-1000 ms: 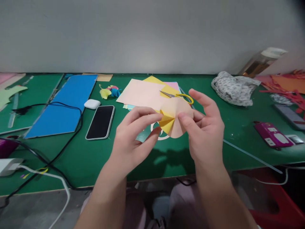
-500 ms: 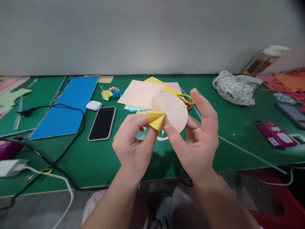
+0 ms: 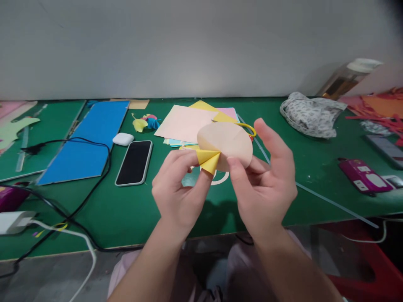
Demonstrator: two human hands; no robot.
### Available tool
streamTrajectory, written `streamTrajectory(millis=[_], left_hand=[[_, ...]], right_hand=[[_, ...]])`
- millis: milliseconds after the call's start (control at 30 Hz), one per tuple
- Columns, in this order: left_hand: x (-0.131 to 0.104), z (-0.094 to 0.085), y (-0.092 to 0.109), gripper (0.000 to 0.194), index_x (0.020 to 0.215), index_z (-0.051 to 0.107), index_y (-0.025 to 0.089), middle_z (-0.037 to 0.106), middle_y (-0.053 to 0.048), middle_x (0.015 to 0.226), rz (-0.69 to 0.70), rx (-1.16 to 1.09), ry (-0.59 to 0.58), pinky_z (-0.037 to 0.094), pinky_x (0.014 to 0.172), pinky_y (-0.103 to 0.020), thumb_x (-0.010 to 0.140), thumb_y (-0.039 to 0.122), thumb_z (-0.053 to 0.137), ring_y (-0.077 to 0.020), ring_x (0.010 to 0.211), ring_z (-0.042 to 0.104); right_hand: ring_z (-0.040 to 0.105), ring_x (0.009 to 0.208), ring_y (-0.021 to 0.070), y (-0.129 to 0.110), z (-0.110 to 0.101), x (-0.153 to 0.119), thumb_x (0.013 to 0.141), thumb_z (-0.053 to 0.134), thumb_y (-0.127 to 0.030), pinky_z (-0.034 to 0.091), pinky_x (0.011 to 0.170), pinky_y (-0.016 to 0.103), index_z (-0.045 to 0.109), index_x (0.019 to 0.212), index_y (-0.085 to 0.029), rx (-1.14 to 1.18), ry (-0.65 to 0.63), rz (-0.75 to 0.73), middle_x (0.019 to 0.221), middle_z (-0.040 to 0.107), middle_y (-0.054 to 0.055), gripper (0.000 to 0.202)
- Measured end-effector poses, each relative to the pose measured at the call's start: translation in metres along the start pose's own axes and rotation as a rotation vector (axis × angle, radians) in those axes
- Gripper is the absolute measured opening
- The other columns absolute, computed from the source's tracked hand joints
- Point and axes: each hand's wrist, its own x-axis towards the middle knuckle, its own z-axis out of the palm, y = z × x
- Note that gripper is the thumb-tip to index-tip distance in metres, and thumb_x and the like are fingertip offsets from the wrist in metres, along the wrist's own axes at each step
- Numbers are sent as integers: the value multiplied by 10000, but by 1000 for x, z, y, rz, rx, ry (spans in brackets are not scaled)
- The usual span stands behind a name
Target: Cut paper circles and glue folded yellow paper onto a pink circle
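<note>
My left hand (image 3: 181, 180) pinches a folded yellow paper piece (image 3: 208, 159) between thumb and fingers; its pointed end meets a round pale pink paper (image 3: 226, 140). That paper disc is gripped at its lower right by my right hand (image 3: 264, 176), thumb in front and fingers behind, with the index finger raised away from it. Both papers are held up above the green table. Behind them lies a stack of coloured paper sheets (image 3: 182, 121), and the yellow handle of a pair of scissors (image 3: 250, 128) shows partly past the disc.
To the left are a phone (image 3: 134, 163), a white earbud case (image 3: 123, 139), a blue board (image 3: 91, 138) and black cables (image 3: 83, 205). A purple power strip (image 3: 363, 176), a patterned cloth (image 3: 311, 115) and a bottle (image 3: 349, 77) are on the right.
My right hand has shifted slightly right and down, turning the pale disc so that it looks flatter and wider. The left hand still holds the yellow paper and has moved slightly right.
</note>
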Motion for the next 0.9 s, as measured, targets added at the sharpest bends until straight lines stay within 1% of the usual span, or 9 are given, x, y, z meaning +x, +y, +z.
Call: streamTrajectory(millis=[67, 167, 300, 367, 533, 633, 767, 900], left_hand=[[0, 0, 1, 124, 834, 675, 216, 658, -13, 786, -4, 15, -1, 458, 632, -297, 737, 139, 677, -159, 738, 575], [1, -2, 1, 114, 826, 679, 228, 654, -12, 780, -2, 35, -3, 464, 627, -306, 742, 152, 672, -165, 732, 577], [2, -4, 2, 191, 868, 686, 240, 654, -9, 802, 7, 3, -25, 464, 637, -304, 731, 108, 675, -160, 744, 577], [3, -4, 1, 193, 877, 689, 244, 656, -9, 804, 16, 1, -30, 469, 638, -303, 734, 115, 677, -162, 751, 583], [4, -5, -2, 183, 885, 690, 239, 660, -4, 797, 70, 4, -41, 472, 619, -287, 738, 131, 680, -154, 733, 587], [4, -6, -4, 185, 895, 686, 236, 659, 2, 804, 78, -14, -47, 468, 620, -275, 742, 132, 680, -144, 736, 588], [4, -6, -4, 175, 897, 681, 235, 662, 7, 812, 82, -22, -43, 472, 634, -268, 747, 146, 683, -136, 738, 592], [4, -7, -5, 188, 890, 678, 215, 659, -6, 814, 92, -31, -35, 469, 631, -271, 733, 112, 684, -142, 737, 586]], right_hand=[[562, 1185, 231, 0, 0, 0, 848, 575, -88, 568, 931, 335, 501, 1288, -310, 0, 9, -3, 1358, 513, -3, 498], [583, 1158, 218, 0, 0, 0, 852, 569, -84, 571, 923, 310, 501, 1292, -316, 10, 2, 5, 1360, 512, -8, 501], [619, 1105, 204, 0, 0, 0, 850, 574, -82, 580, 901, 284, 509, 1288, -307, 3, 4, 9, 1357, 515, -6, 496], [628, 1089, 202, 1, 1, 0, 845, 581, -83, 586, 890, 285, 513, 1285, -293, -5, 13, -3, 1347, 524, 0, 492], [633, 1074, 173, 4, 2, 1, 806, 620, -39, 577, 893, 240, 541, 1259, -272, 91, 32, -45, 1322, 544, -28, 516], [621, 1090, 153, 3, 2, 1, 801, 613, -16, 569, 899, 216, 552, 1246, -275, 112, 34, -34, 1308, 549, -44, 519], [621, 1084, 148, 1, 2, 2, 799, 615, -26, 586, 854, 203, 564, 1227, -279, 104, 32, -18, 1291, 559, -37, 500], [662, 991, 130, -1, 1, 2, 808, 594, -22, 605, 786, 190, 541, 1246, -289, 169, -8, 24, 1326, 534, -35, 516]])
